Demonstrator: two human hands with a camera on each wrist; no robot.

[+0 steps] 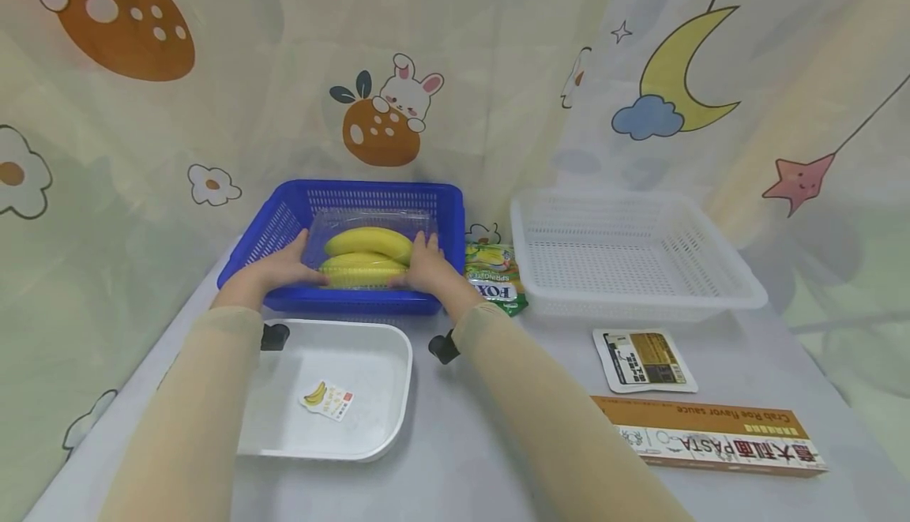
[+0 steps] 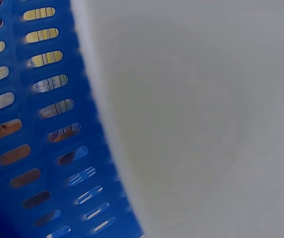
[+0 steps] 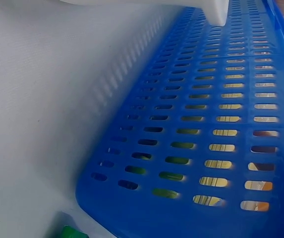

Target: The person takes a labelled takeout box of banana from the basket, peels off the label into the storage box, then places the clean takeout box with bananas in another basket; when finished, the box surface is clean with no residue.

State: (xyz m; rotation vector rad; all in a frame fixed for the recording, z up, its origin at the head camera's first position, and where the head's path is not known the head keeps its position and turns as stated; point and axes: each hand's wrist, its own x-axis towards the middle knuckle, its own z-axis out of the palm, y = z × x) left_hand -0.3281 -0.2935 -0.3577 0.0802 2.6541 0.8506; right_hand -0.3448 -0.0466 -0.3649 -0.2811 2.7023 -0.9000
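Observation:
A clear plastic box [image 1: 377,219] with several yellow bananas [image 1: 368,242] in it sits inside the blue basket [image 1: 355,303]. My left hand [image 1: 280,264] grips the box's left end, its thumb along the front and its fingers farther back. At the right end, my right hand [image 1: 432,271] holds the box, with fingers over the side and thumb at the front. Both wrists pass over the basket's front rim. In the wrist views the slotted blue wall [image 2: 37,119] hides most of the hands; yellow and bits of skin show through its slots.
In front stands a white tray [image 1: 373,380] with a banana-printed label [image 1: 327,400]. A green FOX'S packet [image 1: 495,279] lies beside the blue basket, then a white basket [image 1: 640,301]. A flat sachet [image 1: 645,360] and a pasta box [image 1: 718,437] lie at right. A patterned curtain hangs behind.

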